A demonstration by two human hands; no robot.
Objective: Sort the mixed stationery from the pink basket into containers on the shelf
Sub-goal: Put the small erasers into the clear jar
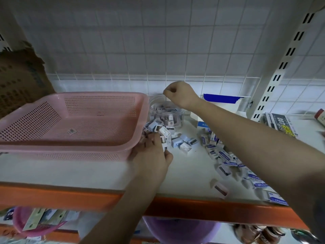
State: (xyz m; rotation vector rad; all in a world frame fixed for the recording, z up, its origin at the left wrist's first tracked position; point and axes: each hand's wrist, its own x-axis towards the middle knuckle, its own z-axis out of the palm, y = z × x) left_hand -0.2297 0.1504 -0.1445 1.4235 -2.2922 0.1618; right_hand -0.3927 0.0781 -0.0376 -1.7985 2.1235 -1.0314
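While left hand (152, 152) gathers pencil sharpeners (173, 137) beside emptied pink basket (73, 124), right hand (177, 93) hovers curled above clear jar (166, 111), grasp contents unclear; jar lies straight behind pile.

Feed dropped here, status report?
Left hand grips sharpeners beside pink basket. Right hand curled over clear jar, contents unclear. Erasers piled on shelf. Nothing blocking.

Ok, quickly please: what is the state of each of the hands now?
Left hand: fingers curled into the sharpeners, gripping some.
Right hand: closed above the jar; contents cannot be told.
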